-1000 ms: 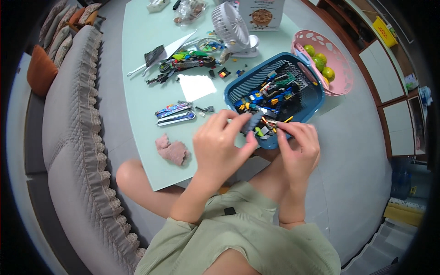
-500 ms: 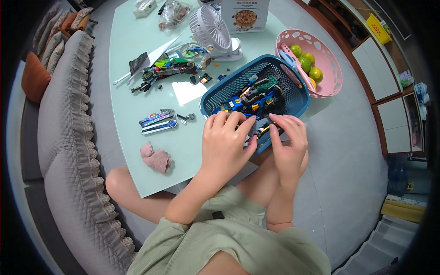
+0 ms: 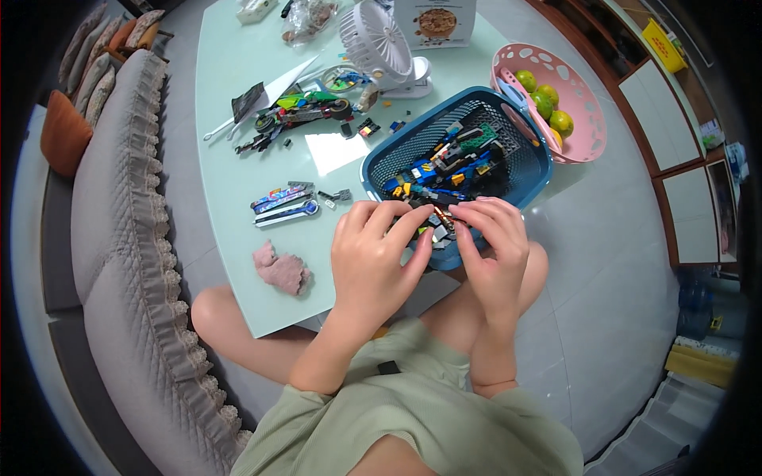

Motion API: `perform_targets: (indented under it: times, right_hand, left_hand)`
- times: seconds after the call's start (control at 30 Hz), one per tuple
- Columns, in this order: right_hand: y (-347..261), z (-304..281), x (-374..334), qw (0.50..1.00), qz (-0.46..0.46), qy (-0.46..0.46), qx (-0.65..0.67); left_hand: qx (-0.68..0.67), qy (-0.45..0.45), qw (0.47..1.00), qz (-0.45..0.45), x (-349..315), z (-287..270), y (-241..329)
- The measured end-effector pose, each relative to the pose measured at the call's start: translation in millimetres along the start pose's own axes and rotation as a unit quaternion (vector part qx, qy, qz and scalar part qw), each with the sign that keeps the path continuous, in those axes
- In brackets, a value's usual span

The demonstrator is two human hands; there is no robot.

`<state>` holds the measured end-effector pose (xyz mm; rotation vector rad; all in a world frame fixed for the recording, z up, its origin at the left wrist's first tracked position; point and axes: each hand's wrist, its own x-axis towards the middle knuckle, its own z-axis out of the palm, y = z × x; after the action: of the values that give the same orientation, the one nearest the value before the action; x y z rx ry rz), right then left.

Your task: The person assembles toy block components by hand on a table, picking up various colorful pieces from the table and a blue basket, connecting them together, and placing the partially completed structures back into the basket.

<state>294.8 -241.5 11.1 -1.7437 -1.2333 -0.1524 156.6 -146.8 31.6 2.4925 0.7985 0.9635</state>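
My left hand point(image 3: 373, 250) and my right hand point(image 3: 496, 258) meet over the near edge of a blue mesh basket point(image 3: 548, 165). Pinched between their thumbs and fingertips is a small toy brick assembly point(image 3: 441, 228) with grey, black and reddish pieces; the fingers partly cover it. Behind it in the basket lie heaped toy bricks point(image 3: 452, 163), mostly blue, black, yellow and green. A green and black brick vehicle point(image 3: 302, 111) rests on the table to the left, with loose bricks beside it.
On the glass table point(image 3: 317, 222) lie a pink cloth point(image 3: 282, 271) and folded straps point(image 3: 286, 205). A white fan point(image 3: 373, 44) stands at the back by a printed box point(image 3: 442, 24). A pink basket point(image 3: 595, 119) of green-yellow fruit point(image 3: 562, 123) sits right. A quilted sofa point(image 3: 119, 238) runs along the left.
The view has shifted slightly, so the table and baskets sit farther right. My fingers have changed their hold, and the assembly now shows different faces, with grey and reddish pieces visible.
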Motion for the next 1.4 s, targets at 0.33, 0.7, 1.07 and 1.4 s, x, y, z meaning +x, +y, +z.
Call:
perform_targets:
  times: [0.33, 0.7, 1.07, 1.4]
  right_hand:
    - [-48.9, 22.9, -3.0, 0.993, -0.063, -0.103, 0.019]
    - [-92.1, 84.9, -10.3, 0.976, -0.093, -0.193, 0.044]
    - [-54.8, 162.6, -18.7, 0.973, -0.004, -0.231, -0.029]
    - [-46.5, 183.0, -8.3, 0.959, 0.069, -0.266, -0.066]
  left_hand:
    - [0.002, 0.036, 0.999, -0.040, -29.9, -30.6, -50.3]
    - [0.095, -0.006, 0.983, -0.157, -65.8, -76.0, -140.1]
    - [0.180, -0.046, 0.972, -0.142, -83.1, -92.6, -219.9]
    - [0.147, -0.088, 0.974, -0.146, -68.6, -91.9, -240.1]
